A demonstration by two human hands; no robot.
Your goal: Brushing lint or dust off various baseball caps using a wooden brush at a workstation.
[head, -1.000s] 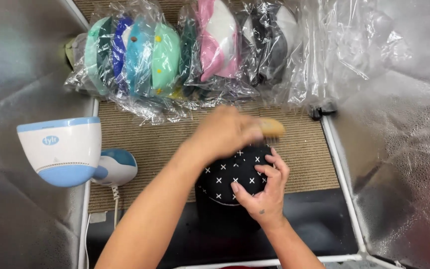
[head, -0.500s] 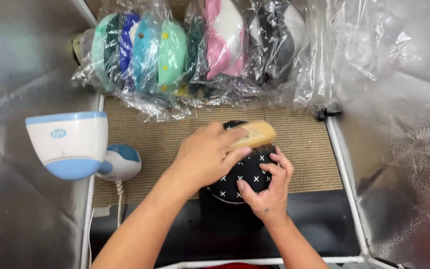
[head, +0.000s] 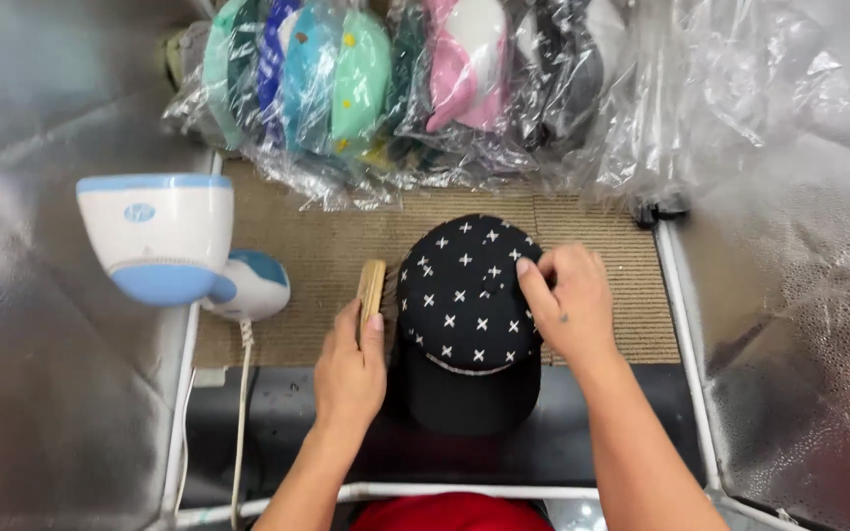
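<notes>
Head camera looks steeply down, close over the mat (head: 327, 246).

Bare mat (head: 327, 246) between steamer (head: 164, 241) and cap (head: 469, 295)
</notes>
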